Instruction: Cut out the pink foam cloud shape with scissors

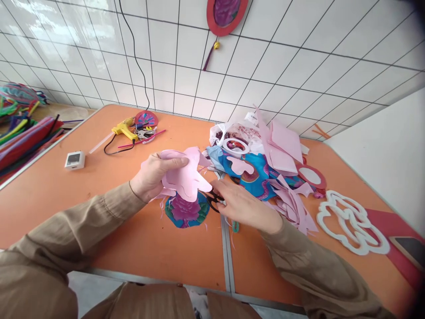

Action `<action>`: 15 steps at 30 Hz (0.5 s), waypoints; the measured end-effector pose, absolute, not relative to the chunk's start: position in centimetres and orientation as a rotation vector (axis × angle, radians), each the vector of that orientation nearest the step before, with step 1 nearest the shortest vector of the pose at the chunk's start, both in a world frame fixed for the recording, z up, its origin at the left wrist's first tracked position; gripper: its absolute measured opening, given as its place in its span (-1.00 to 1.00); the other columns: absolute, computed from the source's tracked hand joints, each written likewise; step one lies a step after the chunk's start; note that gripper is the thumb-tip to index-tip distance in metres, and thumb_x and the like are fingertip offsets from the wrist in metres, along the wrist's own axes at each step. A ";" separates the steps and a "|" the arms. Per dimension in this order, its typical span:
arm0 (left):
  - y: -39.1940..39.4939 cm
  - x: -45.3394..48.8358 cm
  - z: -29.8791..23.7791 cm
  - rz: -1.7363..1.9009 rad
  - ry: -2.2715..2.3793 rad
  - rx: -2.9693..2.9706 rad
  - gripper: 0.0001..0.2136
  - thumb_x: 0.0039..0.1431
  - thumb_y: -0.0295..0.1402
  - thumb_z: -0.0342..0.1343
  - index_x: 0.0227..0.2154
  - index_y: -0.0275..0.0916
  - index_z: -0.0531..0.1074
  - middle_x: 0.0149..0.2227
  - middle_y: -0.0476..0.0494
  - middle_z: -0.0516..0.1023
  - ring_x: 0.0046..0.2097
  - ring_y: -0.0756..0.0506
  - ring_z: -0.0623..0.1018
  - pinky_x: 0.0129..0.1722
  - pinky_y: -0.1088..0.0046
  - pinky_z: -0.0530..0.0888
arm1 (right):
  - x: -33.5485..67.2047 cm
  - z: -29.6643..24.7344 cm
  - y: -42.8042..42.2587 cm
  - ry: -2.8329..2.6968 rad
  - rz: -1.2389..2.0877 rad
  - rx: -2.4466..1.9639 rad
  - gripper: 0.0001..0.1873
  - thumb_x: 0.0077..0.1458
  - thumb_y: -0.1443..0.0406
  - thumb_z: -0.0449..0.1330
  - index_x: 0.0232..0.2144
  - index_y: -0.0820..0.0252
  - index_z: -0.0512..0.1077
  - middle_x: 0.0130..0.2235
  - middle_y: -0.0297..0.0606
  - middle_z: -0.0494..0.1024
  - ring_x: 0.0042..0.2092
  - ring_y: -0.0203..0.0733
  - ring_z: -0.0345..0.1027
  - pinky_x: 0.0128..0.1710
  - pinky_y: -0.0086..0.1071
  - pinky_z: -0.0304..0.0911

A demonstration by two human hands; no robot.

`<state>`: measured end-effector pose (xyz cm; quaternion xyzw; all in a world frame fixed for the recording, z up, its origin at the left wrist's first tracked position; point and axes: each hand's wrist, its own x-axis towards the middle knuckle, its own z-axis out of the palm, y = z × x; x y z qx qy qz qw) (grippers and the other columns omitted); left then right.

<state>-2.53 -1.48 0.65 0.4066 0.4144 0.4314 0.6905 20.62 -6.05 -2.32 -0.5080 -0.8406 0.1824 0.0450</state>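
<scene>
Currently, at the far left of my view, I have coloured pipe cleaners (pixel 26 137), beside the orange surface (pixel 186 261). On that surface a white box (pixel 75 161) sits near the left edge. Just right of it, a clear glue stick (pixel 101 143) slants up to a yellow glue gun (pixel 123 129), with keys (pixel 145 134) and a red disc (pixel 146 118) close by. A black cord (pixel 134 40) hangs down the tiled wall (pixel 189 44) behind the disc.

Toward the middle, I see the left hand (pixel 151 177), its grip closed, thumb on top, on a pink piece (pixel 182 177) held up over the surface. Below it lies a flower disc (pixel 186 213), partly covered from my angle. The right hand (pixel 241 202) has its grip closed around the black handles of the scissors (pixel 215 200), right at the pink piece's pointed tip; I cannot tell how far apart the blades stand. A red ornament (pixel 211 22) hangs high on the wall.

Beyond the right hand I find a plastic bag (pixel 254 138), a white ring (pixel 227 145) and blue cloth (pixel 264 166) with a pink cutout (pixel 241 165) on it. Pink sheets (pixel 282 139) and scraps (pixel 294 201) lie alongside, then a red oval (pixel 322 177), a white cutout (pixel 338 241) and a red sheet (pixel 387 221).
</scene>
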 end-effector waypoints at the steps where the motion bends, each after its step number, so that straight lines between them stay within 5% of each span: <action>1: -1.5 -2.6 0.7 0.966 0.937 0.909 -0.80 -0.20 -0.29 0.44 -0.54 -0.27 0.59 -0.51 -0.14 0.61 -0.45 -0.13 0.58 -0.46 0.38 0.46 | 21.0 -2.2 -5.8 -2.497 0.628 -1.541 -0.68 0.14 0.39 0.12 -0.03 0.20 0.38 -0.21 -0.18 0.54 -0.26 -0.15 0.41 -0.32 -0.33 0.19; 4: -1.6 -2.7 1.0 0.993 0.918 0.920 -0.81 -0.19 -0.29 0.43 -0.55 -0.27 0.59 -0.52 -0.14 0.60 -0.44 -0.12 0.57 -0.43 0.38 0.47 | 22.0 -2.0 -4.9 -2.335 0.890 -1.497 -0.56 0.14 0.32 0.16 0.09 0.13 0.37 -0.23 -0.23 0.57 -0.26 -0.17 0.45 -0.27 -0.33 0.28; 12: -1.5 -3.0 1.8 1.063 0.780 0.934 -0.79 -0.15 -0.29 0.42 -0.63 -0.27 0.53 -0.56 -0.12 0.56 -0.45 -0.10 0.55 -0.42 0.38 0.45 | 25.2 -0.1 -3.3 -2.149 1.601 -1.297 -0.50 -0.04 0.35 0.24 0.01 0.20 0.37 -0.15 -0.17 0.49 -0.10 -0.14 0.42 -0.19 -0.30 0.39; 15: -1.5 -2.9 2.2 1.087 0.741 0.952 -0.76 -0.13 -0.26 0.41 -0.66 -0.27 0.51 -0.58 -0.11 0.54 -0.45 -0.11 0.55 -0.41 0.37 0.46 | 26.2 0.4 -3.3 -2.165 1.651 -1.105 -0.42 -0.20 0.26 0.41 -0.08 0.20 0.37 -0.07 -0.12 0.47 -0.01 -0.07 0.39 0.02 -0.21 0.33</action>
